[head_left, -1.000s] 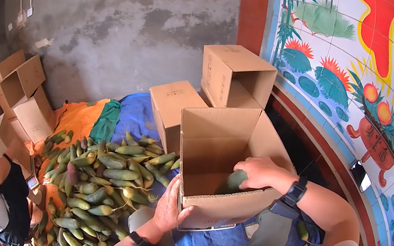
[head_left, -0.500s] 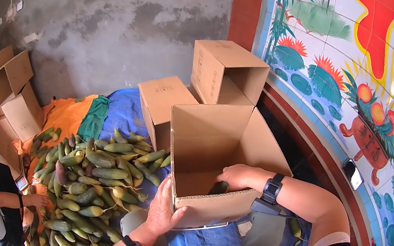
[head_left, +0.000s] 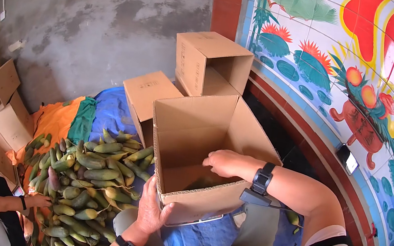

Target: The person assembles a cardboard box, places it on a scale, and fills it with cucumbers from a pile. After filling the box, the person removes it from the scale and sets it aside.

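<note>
An open cardboard box (head_left: 200, 201) sits in front of me, tilted toward my lap. My left hand (head_left: 152, 206) grips its near left corner, with the fingers along the left side and the thumb on the front. Inside the box, a dark green radish (head_left: 206, 180) lies low near the front wall, mostly in shadow. My right hand (head_left: 225, 163) reaches in over the right side, just above the radish. Its fingers are curled, and nothing shows in them. To the left of the box spreads a large heap of green radishes (head_left: 101, 175).
Two more cardboard boxes, one lower (head_left: 148, 89) and one taller (head_left: 216, 49), stand behind mine. Several open boxes (head_left: 1, 87) lean at the far left. A co-worker's hand (head_left: 39, 200) touches the heap's left edge. A phone (head_left: 347, 159) rests against the painted tile wall.
My right hand has risen and moved back from the radish inside the box. My left hand keeps its grip on the corner. The whole view has shifted slightly.
</note>
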The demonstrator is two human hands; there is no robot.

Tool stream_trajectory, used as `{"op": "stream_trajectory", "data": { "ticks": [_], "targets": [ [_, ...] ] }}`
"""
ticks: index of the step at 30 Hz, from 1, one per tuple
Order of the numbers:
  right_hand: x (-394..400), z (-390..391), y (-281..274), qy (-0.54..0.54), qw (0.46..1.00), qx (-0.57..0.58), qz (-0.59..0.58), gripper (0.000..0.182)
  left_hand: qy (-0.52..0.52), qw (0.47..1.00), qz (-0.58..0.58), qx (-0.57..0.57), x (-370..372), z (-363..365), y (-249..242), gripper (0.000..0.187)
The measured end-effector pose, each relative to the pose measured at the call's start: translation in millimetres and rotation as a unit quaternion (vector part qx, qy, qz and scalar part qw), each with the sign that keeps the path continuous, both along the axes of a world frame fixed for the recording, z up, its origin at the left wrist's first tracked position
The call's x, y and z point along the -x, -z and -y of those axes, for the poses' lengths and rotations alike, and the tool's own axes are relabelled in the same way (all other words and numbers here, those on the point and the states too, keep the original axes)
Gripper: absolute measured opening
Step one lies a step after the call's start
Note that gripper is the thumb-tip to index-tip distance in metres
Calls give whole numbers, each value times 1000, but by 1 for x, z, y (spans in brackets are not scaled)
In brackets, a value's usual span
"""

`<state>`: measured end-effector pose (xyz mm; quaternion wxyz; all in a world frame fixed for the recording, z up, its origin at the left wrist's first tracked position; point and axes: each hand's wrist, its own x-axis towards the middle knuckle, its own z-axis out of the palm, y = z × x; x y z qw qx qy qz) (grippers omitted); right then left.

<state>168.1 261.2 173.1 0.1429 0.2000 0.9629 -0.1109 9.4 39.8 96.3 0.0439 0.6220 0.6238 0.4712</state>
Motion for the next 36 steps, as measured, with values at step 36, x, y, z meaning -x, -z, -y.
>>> {"op": "stream_trajectory", "data": {
  "ticks": [36],
  "targets": [
    [-165, 53, 24, 385, 711, 212, -548, 52, 28, 998, -41, 41, 12, 3, 18, 99]
  ]
}}
